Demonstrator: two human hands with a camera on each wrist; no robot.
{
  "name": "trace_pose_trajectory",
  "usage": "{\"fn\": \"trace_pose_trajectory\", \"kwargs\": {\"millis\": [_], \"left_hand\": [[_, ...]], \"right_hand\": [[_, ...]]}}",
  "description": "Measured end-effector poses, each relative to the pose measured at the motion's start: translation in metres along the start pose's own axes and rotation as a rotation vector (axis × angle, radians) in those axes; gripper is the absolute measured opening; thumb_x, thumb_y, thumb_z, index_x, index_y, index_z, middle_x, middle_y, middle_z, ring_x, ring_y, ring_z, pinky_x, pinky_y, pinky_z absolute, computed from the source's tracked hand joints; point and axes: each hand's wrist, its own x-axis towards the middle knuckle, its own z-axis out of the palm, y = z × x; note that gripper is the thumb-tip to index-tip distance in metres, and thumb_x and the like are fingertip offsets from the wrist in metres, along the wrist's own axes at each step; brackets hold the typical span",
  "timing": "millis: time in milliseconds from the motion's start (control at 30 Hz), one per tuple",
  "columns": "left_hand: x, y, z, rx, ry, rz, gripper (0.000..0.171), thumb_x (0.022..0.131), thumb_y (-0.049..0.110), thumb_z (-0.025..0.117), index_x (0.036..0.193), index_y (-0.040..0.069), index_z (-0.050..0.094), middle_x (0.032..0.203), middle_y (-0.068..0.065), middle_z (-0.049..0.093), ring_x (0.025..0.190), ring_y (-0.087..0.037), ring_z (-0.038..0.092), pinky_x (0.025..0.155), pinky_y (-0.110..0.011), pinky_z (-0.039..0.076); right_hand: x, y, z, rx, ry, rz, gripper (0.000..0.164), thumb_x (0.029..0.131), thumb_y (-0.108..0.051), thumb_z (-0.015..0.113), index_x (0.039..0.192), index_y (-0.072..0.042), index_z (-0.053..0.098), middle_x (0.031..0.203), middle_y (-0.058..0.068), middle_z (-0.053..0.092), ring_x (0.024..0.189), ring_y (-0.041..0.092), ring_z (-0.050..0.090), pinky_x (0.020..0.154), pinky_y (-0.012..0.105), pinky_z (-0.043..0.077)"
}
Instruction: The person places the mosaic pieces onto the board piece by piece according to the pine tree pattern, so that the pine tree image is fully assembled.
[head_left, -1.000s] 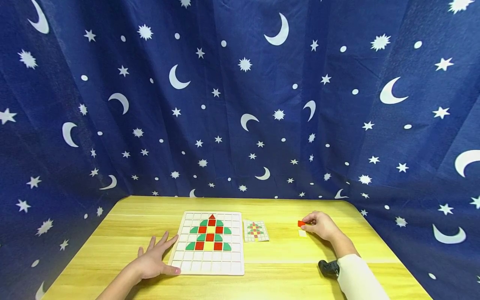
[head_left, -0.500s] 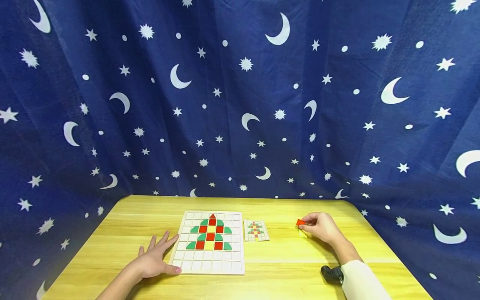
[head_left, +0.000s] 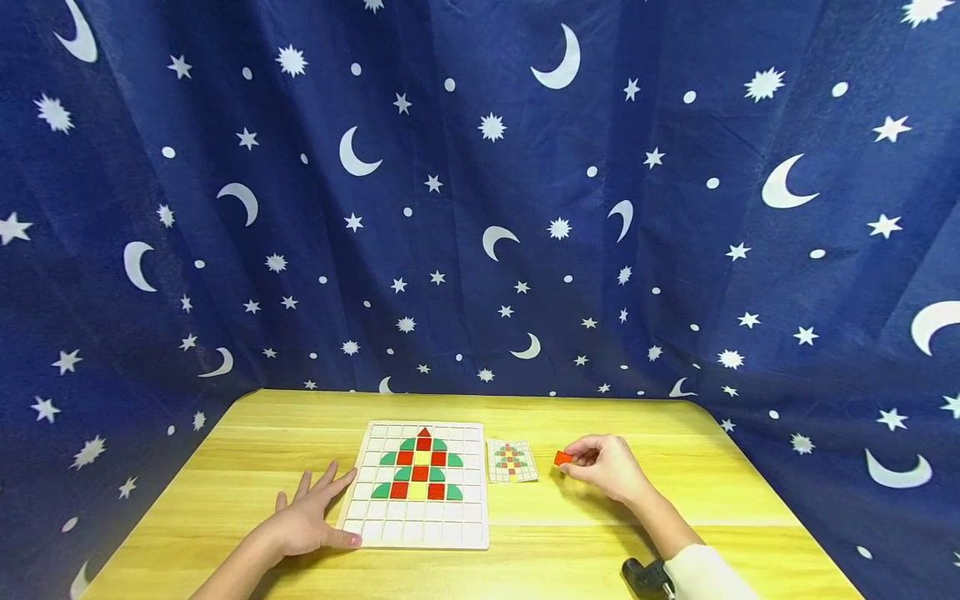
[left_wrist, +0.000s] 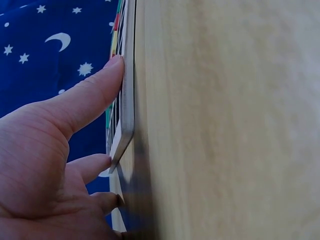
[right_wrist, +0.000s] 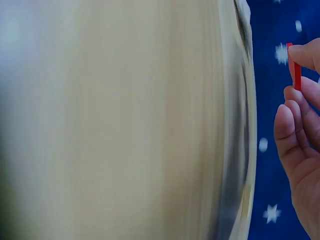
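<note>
My right hand point(head_left: 609, 468) pinches a small red tile point(head_left: 563, 458) between thumb and fingers, just right of the pattern card. Seen edge-on in the right wrist view, the thin red tile point(right_wrist: 297, 75) sits between thumb and fingertips. My left hand point(head_left: 303, 518) has its fingers spread at the left side of a white grid board point(head_left: 450, 533). Its thumb point(left_wrist: 102, 80) touches the board's near edge. Red, green and yellow tiles point(head_left: 420, 473) form a tree shape on the board. The pale yellow tile seen earlier is out of sight.
A small printed card point(head_left: 513, 462) with the same tree pattern lies right of the board. All of this is on a wooden table point(head_left: 300, 417). A blue curtain point(head_left: 480, 183) with moons and stars hangs behind it. A black device point(head_left: 647, 577) is worn at the right wrist.
My right hand has moved left towards the card with the red tile. The pale yellow tile that lay beside it no longer shows. My left hand and the board have stayed in place.
</note>
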Motion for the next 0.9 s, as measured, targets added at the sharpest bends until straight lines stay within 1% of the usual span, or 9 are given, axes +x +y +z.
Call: {"fn": "trace_pose_trajectory", "kwargs": {"millis": [100, 233, 300, 367, 467, 600, 667, 767, 900], "left_hand": [[0.000, -0.002, 0.001, -0.005, 0.003, 0.005, 0.127, 0.050, 0.065, 0.091, 0.157, 0.018, 0.042, 0.168, -0.029, 0.015, 0.150, -0.063, -0.007, 0.105, -0.086, -0.013], [-0.005, 0.007, -0.003, 0.008, -0.011, -0.010, 0.125, 0.054, 0.064, 0.090, 0.159, 0.018, 0.039, 0.169, -0.028, 0.013, 0.151, -0.062, -0.008, 0.106, -0.085, -0.012], [-0.008, 0.013, -0.005, 0.009, -0.022, -0.012, 0.122, 0.058, 0.060, 0.091, 0.159, 0.017, 0.038, 0.169, -0.029, 0.011, 0.150, -0.063, -0.007, 0.106, -0.085, -0.012], [-0.010, 0.018, -0.008, 0.006, -0.030, -0.011, 0.121, 0.061, 0.056, 0.091, 0.160, 0.015, 0.037, 0.168, -0.030, 0.010, 0.150, -0.064, -0.009, 0.106, -0.085, -0.013], [-0.014, 0.023, -0.010, -0.004, -0.031, -0.006, 0.120, 0.061, 0.053, 0.092, 0.159, 0.013, 0.037, 0.168, -0.031, 0.010, 0.149, -0.065, -0.008, 0.106, -0.085, -0.014], [-0.014, 0.020, -0.008, -0.006, -0.024, -0.006, 0.122, 0.059, 0.061, 0.090, 0.160, 0.017, 0.037, 0.170, -0.027, 0.010, 0.151, -0.062, -0.009, 0.108, -0.083, -0.015], [-0.012, 0.016, -0.006, -0.015, -0.016, 0.008, 0.123, 0.057, 0.064, 0.089, 0.159, 0.018, 0.038, 0.169, -0.029, 0.011, 0.150, -0.063, -0.010, 0.106, -0.083, -0.017], [-0.009, 0.011, -0.005, -0.014, -0.023, 0.007, 0.124, 0.056, 0.067, 0.088, 0.160, 0.021, 0.037, 0.169, -0.028, 0.010, 0.150, -0.061, -0.012, 0.106, -0.083, -0.020], [-0.003, 0.004, -0.002, -0.001, -0.017, -0.012, 0.125, 0.054, 0.065, 0.090, 0.159, 0.021, 0.039, 0.170, -0.025, 0.012, 0.152, -0.060, -0.010, 0.108, -0.083, -0.015]], "right_hand": [[-0.003, -0.013, 0.013, 0.021, -0.031, -0.059, 0.019, 0.077, -0.013, 0.088, 0.089, -0.003, 0.078, 0.077, 0.004, 0.073, 0.065, 0.001, 0.061, 0.059, 0.020, 0.055], [-0.005, -0.030, 0.032, 0.040, -0.054, -0.120, 0.016, 0.076, -0.011, 0.087, 0.087, -0.005, 0.078, 0.077, 0.004, 0.072, 0.064, -0.001, 0.060, 0.057, 0.019, 0.054], [-0.007, -0.039, 0.041, 0.056, -0.078, -0.129, 0.015, 0.076, -0.011, 0.088, 0.087, -0.006, 0.078, 0.076, 0.004, 0.072, 0.063, -0.001, 0.059, 0.056, 0.019, 0.053], [-0.008, -0.048, 0.048, 0.090, -0.112, -0.118, 0.016, 0.075, -0.011, 0.088, 0.088, -0.005, 0.078, 0.077, 0.004, 0.073, 0.063, -0.002, 0.059, 0.057, 0.019, 0.053], [-0.011, -0.060, 0.060, 0.133, -0.158, -0.110, 0.018, 0.076, -0.012, 0.088, 0.089, -0.004, 0.078, 0.079, 0.007, 0.074, 0.064, -0.002, 0.059, 0.058, 0.019, 0.053], [-0.012, -0.074, 0.074, 0.155, -0.200, -0.109, 0.018, 0.077, -0.014, 0.089, 0.088, -0.004, 0.079, 0.080, 0.008, 0.074, 0.065, -0.002, 0.060, 0.060, 0.019, 0.054], [-0.011, -0.080, 0.080, 0.159, -0.209, -0.124, 0.017, 0.077, -0.014, 0.089, 0.088, -0.005, 0.079, 0.078, 0.008, 0.074, 0.065, -0.002, 0.059, 0.060, 0.018, 0.054], [-0.009, -0.090, 0.088, 0.188, -0.221, -0.153, 0.016, 0.076, -0.012, 0.089, 0.087, -0.005, 0.079, 0.075, 0.009, 0.073, 0.063, -0.002, 0.058, 0.059, 0.018, 0.054], [-0.007, -0.102, 0.098, 0.232, -0.242, -0.162, 0.017, 0.075, -0.012, 0.090, 0.087, -0.005, 0.079, 0.076, 0.011, 0.074, 0.063, -0.001, 0.058, 0.059, 0.017, 0.053]]}}
